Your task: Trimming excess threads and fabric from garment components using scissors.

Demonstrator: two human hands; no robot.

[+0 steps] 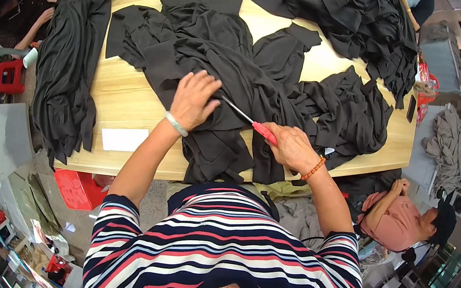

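My left hand (191, 103) lies on a black garment (209, 42) spread over the table, its fingers stretched out. My right hand (291, 147) is wrapped round the red handle of a tool with a slim metal shaft (239, 110). The shaft points up and left toward my left hand. Its tip meets the black cloth beside my left thumb, too small to make out. Next to my right hand lies more bunched black cloth (351, 110).
Black garments (340, 18) pile up at the far right, and a long heap of black cloth (70, 59) runs along the left side. A white card (124, 139) lies on the wooden table (123, 95). One person (398, 221) is at the right, another (24, 9) at the left.
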